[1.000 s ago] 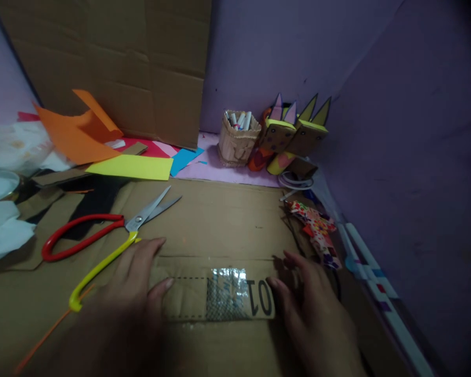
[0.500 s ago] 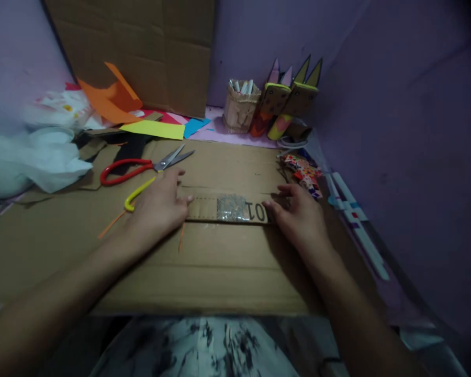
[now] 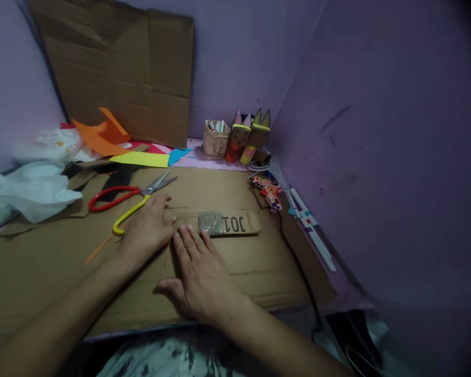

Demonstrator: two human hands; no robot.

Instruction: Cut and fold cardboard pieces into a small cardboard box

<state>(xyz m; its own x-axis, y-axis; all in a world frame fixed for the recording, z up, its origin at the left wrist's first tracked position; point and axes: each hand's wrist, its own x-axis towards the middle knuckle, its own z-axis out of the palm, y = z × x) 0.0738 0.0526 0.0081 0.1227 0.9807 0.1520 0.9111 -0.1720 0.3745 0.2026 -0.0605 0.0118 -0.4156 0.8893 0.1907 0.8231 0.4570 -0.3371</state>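
Note:
A narrow cardboard strip (image 3: 251, 222) lies on the cardboard-covered table, with printed black characters and a patch of clear shiny tape (image 3: 211, 223) near its middle. My left hand (image 3: 149, 225) holds the strip's left end, its thumb on it and the index finger bent beyond the far edge; the end itself is hidden under the hand. Flat and palm down, my right hand (image 3: 204, 277) has its fingertips on the strip's near edge, close to the left thumb. Open-bladed scissors (image 3: 145, 192) with one red and one yellow handle lie just beyond my left hand.
Orange paper (image 3: 102, 133), yellow paper (image 3: 141, 158) and a white plastic bag (image 3: 39, 188) are at the left. A holder of white sticks (image 3: 215, 141) and two eared cardboard figures (image 3: 247, 141) stand at the back. Patterned fabric (image 3: 267, 192) and white strips (image 3: 312, 230) lie right.
My right hand has left the strip's right end and moved left, flattening beside my left hand. The strip's right end is now uncovered. The view has shifted up and right.

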